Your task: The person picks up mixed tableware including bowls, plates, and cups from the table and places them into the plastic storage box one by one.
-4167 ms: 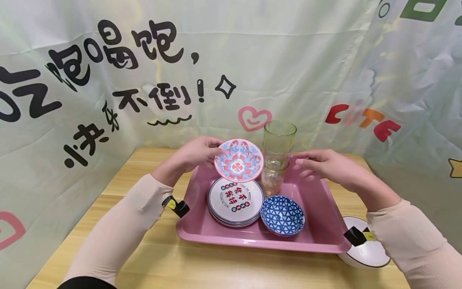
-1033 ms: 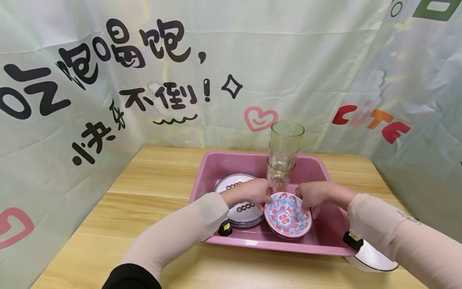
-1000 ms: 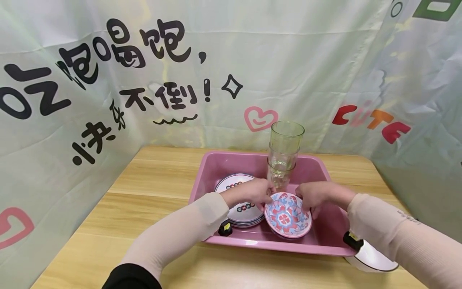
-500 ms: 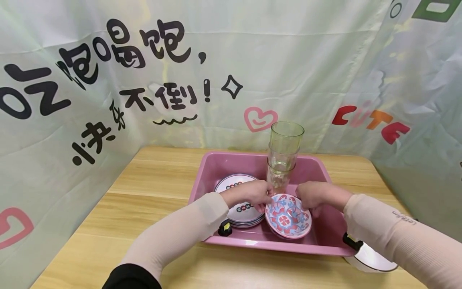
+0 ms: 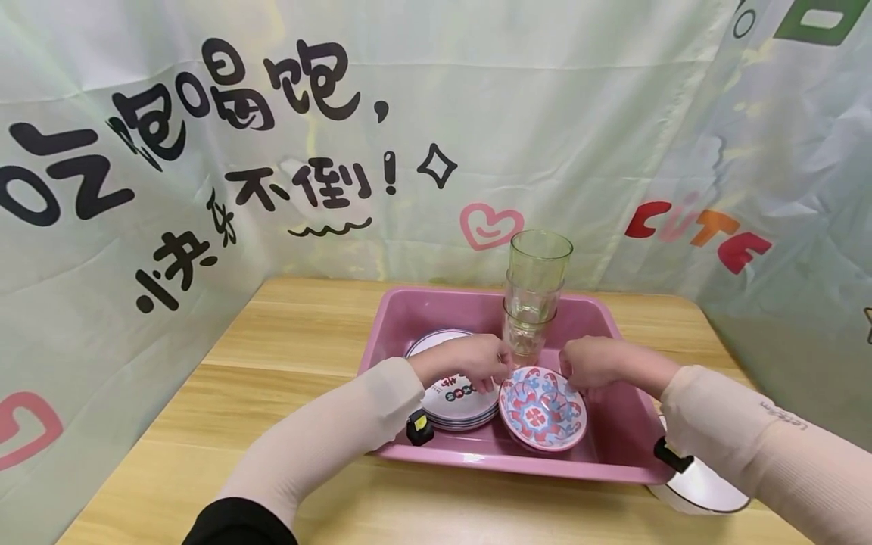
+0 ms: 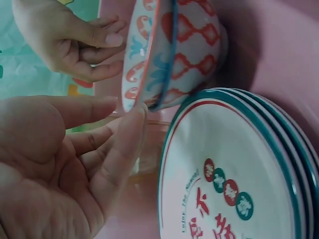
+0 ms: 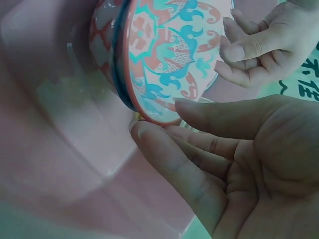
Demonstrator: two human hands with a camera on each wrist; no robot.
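A pink-rimmed bowl (image 5: 543,409) with a red and blue flower pattern sits inside a pink tub (image 5: 470,458), stacked in a blue-rimmed bowl (image 7: 119,55) that it mostly hides. My left hand (image 5: 473,359) is at the bowl's upper left rim, its thumb and finger parted right at the edge in the left wrist view. At the upper right rim is my right hand (image 5: 593,363), with thumb and fingertips likewise parted beside the rim. Left of the bowls lies a stack of white plates (image 5: 459,409), partly covered by my left hand.
Stacked green-tinted glasses (image 5: 538,288) stand at the back of the tub, just behind both hands. A white bowl (image 5: 705,488) stands on the wooden table (image 5: 286,371) beside the tub's right front corner. A printed cloth (image 5: 409,91) hangs behind the table.
The flowered bowl came from the left over the plates and now lies in the blue bowl. In the last half second, both hands loosen and lift slightly off its rim.
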